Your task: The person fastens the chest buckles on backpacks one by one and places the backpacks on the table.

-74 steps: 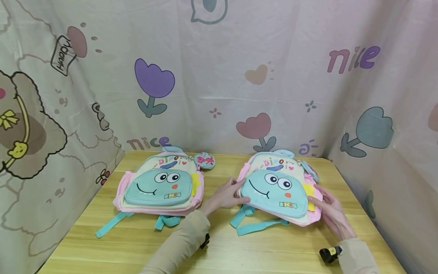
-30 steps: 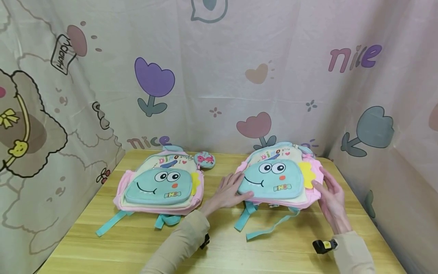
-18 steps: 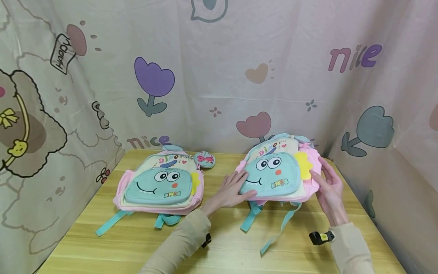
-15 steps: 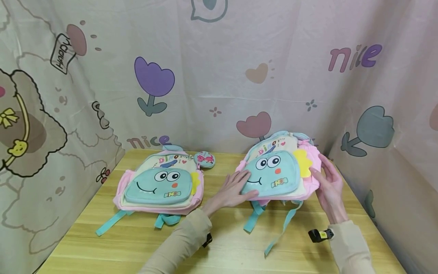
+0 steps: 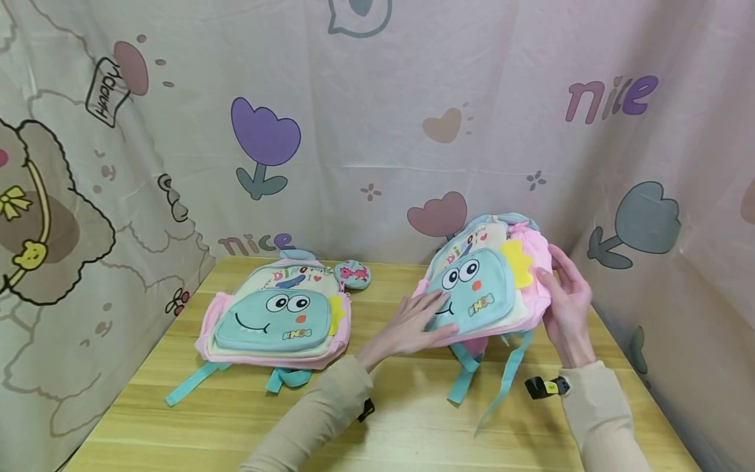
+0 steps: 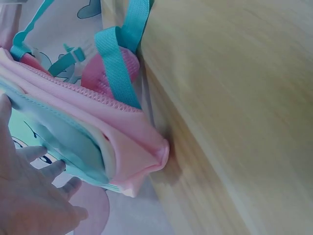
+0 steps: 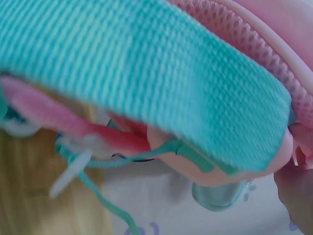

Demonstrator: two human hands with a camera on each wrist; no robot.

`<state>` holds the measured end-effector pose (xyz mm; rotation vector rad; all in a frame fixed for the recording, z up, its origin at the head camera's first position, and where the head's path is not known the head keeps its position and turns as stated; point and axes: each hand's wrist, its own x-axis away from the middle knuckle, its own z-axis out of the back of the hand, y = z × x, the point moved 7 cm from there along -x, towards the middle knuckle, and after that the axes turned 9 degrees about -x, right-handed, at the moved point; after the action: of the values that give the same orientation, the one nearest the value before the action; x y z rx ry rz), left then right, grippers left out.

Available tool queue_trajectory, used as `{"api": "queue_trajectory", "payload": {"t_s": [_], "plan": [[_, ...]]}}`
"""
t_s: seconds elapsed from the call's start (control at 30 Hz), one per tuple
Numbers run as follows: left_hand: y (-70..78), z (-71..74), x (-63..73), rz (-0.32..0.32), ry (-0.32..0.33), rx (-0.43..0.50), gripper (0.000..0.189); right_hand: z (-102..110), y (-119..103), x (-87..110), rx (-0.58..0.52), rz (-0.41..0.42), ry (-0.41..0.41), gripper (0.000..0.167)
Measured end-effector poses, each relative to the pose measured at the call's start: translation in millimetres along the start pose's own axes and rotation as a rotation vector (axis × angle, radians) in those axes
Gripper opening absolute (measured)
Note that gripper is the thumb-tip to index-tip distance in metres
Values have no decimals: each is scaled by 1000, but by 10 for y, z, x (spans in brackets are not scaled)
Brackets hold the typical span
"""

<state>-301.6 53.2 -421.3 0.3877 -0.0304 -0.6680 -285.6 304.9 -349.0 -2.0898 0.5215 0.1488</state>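
I record a flat-lying dinosaur backpack point(image 5: 274, 324) on the worktop point(image 5: 430, 436). Right of it is a tilted dinosaur backpack point(image 5: 491, 288), its right end raised, teal straps point(image 5: 512, 372) hanging below. The right-hand grip point(image 5: 569, 298), farther from the flat-lying dinosaur backpack, pinches the tilted one's pink side beside the yellow trim point(image 5: 517, 263). The left-hand grip point(image 5: 411, 328), nearer, is unclosed, extended fingers resting on its teal pocket point(image 5: 501, 295).

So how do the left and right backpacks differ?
The left backpack lies on the table, untouched; the right backpack is tilted up, gripped by the right hand, with the left hand on its front. The left one's straps lie on the table; the right one's straps hang down. Both show a smiling face.
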Motion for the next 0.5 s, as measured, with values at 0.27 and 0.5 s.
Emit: {"api": "queue_trajectory", "payload": {"t_s": [0.27, 0.5], "plan": [[143, 99, -92, -49, 21, 56, 71, -202, -118, -103, 60, 8, -38, 55], [247, 207, -154, -64, 21, 165, 75, -449, -213, -181, 123, 8, -79, 49]]}}
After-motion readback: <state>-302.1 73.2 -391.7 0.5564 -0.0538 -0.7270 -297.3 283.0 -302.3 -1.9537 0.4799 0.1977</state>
